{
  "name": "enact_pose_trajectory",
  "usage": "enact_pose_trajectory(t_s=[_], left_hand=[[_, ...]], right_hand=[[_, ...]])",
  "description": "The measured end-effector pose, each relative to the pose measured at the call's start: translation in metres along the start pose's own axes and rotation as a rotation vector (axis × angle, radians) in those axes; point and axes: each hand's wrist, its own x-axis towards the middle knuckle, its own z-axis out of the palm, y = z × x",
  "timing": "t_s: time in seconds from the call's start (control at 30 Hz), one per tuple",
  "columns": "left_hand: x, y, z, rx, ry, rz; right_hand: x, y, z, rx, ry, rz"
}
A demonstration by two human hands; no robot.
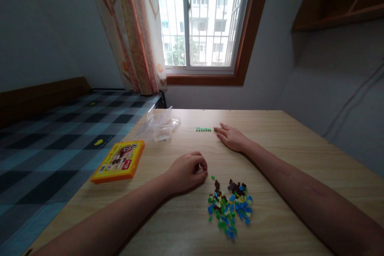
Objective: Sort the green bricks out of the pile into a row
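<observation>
– Looks like what?
– Like a home bedroom, with a checked bed (69, 140) right beside the desk (168, 220).
– Judging by what else?
– By the flowered curtain (135, 28), the wall shelf (339, 20) and the barred window (186, 28), facing a building (210, 14).

No readable text. Orange box (119, 162), left of frame, bears print and a red label (127, 165), too blurred to read.

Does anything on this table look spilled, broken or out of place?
Nothing looks plainly broken. One small green brick lies slightly apart from the jumbled brick pile, near the left hand. It looks like a stray, especially against the neat row of green bricks farther back.
</observation>
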Motion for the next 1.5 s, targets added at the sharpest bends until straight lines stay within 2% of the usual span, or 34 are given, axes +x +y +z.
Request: enact_pose_trajectory(t_s=[0.17,0.43,0.73,0.83,0.93,1.03,1.13,1.27,1.5], left_hand=[[0.001,-0.001,0.0,-0.03,0.027,-0.008],[0.004,-0.007,0.001,0.052,0.1,-0.177],[0.005,-0.006,0.003,0.227,0.133,-0.166],[0.005,-0.007,0.001,0.233,0.157,-0.163],[0.005,-0.011,-0.003,0.236,0.208,-0.194],[0.004,-0.014,-0.006,0.25,0.244,-0.245],[0.003,-0.017,-0.008,0.265,0.258,-0.267],[0.003,-0.018,-0.006,0.279,0.249,-0.268],[0.004,-0.018,-0.006,0.281,0.26,-0.269]], right_hand=[[-0.003,-0.001,0.0,0.021,0.06,-0.01],[-0.007,-0.001,0.003,0.051,0.232,-0.043],[-0.009,-0.004,0.0,0.026,0.264,-0.061],[-0.013,-0.01,-0.006,0.06,0.35,-0.127],[-0.023,-0.025,-0.015,0.15,0.408,-0.296],[-0.037,-0.049,-0.022,0.273,0.313,-0.52],[-0.048,-0.072,-0.022,0.36,0.215,-0.636],[-0.052,-0.085,-0.017,0.345,0.158,-0.687],[-0.046,-0.082,-0.014,0.228,0.146,-0.724]])
